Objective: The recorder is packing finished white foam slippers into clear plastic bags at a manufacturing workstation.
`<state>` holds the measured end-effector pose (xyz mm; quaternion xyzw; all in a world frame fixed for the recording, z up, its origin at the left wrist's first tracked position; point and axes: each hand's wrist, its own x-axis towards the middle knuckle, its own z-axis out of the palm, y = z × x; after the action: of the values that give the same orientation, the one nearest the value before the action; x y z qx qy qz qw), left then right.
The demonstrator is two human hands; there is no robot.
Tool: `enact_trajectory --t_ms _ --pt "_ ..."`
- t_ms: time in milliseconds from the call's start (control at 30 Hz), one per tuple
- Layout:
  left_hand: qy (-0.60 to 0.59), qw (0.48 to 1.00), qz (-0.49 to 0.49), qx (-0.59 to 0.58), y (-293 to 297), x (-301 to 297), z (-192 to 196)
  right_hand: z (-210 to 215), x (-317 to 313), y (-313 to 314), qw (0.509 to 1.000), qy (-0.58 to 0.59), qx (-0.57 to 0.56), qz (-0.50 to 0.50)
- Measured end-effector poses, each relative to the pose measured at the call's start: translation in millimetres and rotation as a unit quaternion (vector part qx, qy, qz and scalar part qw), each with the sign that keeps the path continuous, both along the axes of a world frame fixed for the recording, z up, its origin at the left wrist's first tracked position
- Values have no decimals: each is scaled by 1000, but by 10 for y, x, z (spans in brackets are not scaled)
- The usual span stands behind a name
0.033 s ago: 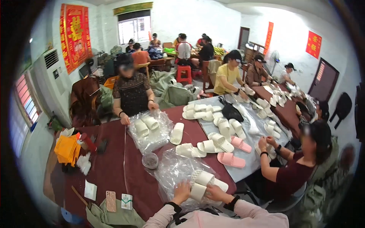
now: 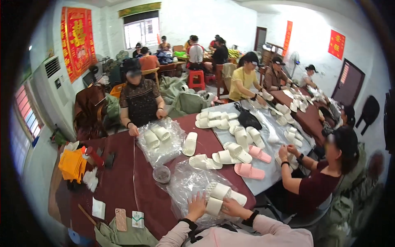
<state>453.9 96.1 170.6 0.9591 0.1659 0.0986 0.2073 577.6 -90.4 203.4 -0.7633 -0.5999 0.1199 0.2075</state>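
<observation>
Near the front edge of the table, a pair of white slide slippers (image 2: 220,191) lies on a clear plastic bag (image 2: 177,186), with another white piece (image 2: 214,207) closest to me. My left hand (image 2: 196,206) rests on the plastic at the left side of these slippers, its fingers stretched and spread. From the right, my right hand (image 2: 233,207) reaches in and grips the edge of the nearest white slipper; its fingertips are partly hidden. Beyond the bag lie more white slippers (image 2: 205,162) and a pink slipper (image 2: 249,171).
A small clear tub (image 2: 161,174) stands left of the bag. Farther left are a phone (image 2: 120,219), a small white packet (image 2: 138,219) and yellow cloths (image 2: 72,164). Across the table a co-worker (image 2: 141,96) handles bagged slippers; another (image 2: 325,173) sits at the right.
The whole picture has shifted slightly. My left hand's fingers look a little more spread; the slippers and my right hand keep their places.
</observation>
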Motion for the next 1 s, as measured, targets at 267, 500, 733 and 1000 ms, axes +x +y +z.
enact_trajectory --t_ms 267,500,733,1000 --pt "-18 999 -40 27 -17 94 -45 129 -40 -3 998 -1 40 -43" --pt "-30 996 -81 -17 -155 235 42 69 -83 32 995 -6 32 -99" --pt "-35 989 -136 46 -412 330 506 -33 -130 140 986 -75 79 -129" --pt "-90 945 -314 -31 -607 335 776 -288 101 287 966 -138 138 -170"
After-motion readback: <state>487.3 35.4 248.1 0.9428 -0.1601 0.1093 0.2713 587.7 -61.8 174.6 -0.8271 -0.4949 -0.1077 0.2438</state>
